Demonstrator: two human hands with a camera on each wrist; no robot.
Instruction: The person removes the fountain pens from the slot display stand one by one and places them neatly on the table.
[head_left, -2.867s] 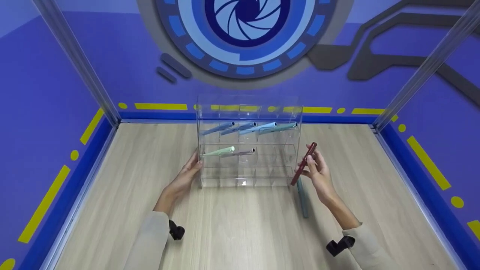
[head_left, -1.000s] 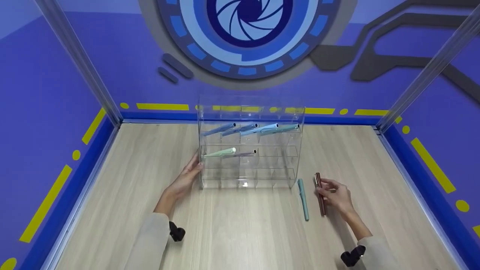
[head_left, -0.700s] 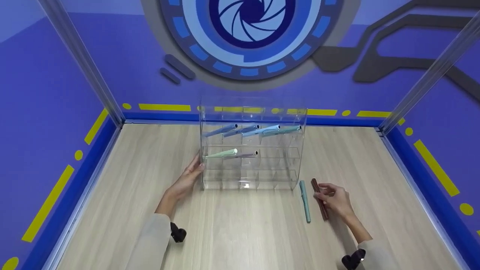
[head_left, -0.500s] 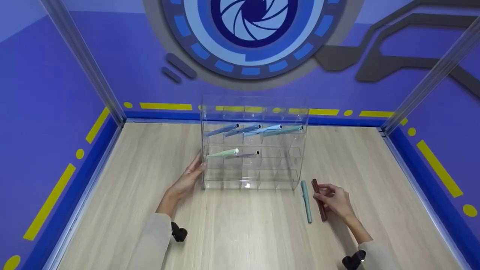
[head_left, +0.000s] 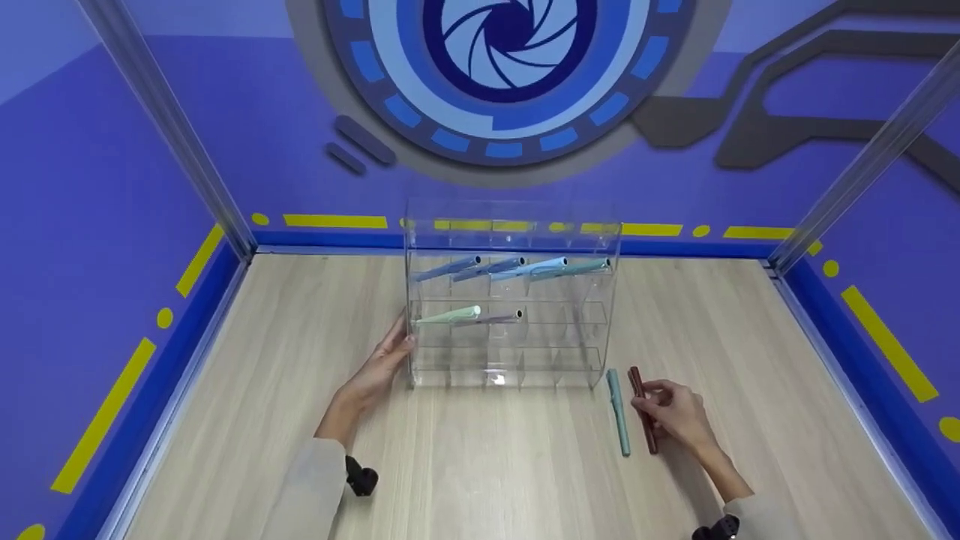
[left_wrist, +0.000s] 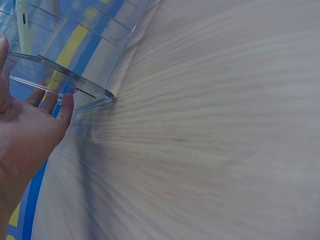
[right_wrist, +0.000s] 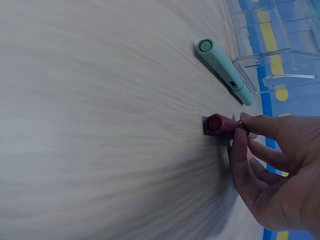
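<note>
A clear acrylic pen rack (head_left: 510, 360) stands on the table, with several blue, green and mauve pens slanting in its upper and middle tiers. My left hand (head_left: 375, 371) rests against the rack's left side; in the left wrist view its fingers (left_wrist: 65, 110) lie fairly straight at the clear panel. To the right of the rack, my right hand (head_left: 679, 412) pinches a dark red pen (head_left: 643, 420) between thumb and fingers, low at the table top. Beside it, a teal pen (head_left: 619, 412) lies on the table, apart from the red one and roughly parallel.
The light wood table (head_left: 480, 480) is enclosed by blue printed walls (head_left: 172, 135) with metal corner posts. A black wrist camera (head_left: 361, 476) sits on the left sleeve, another black camera (head_left: 716, 529) on the right one. The rack's lowest tier shows no pens.
My right hand has brought the red pen from beside the rack down to the table, right of the teal pen. Over the last half second it hardly moves. The left hand stays at the rack.
</note>
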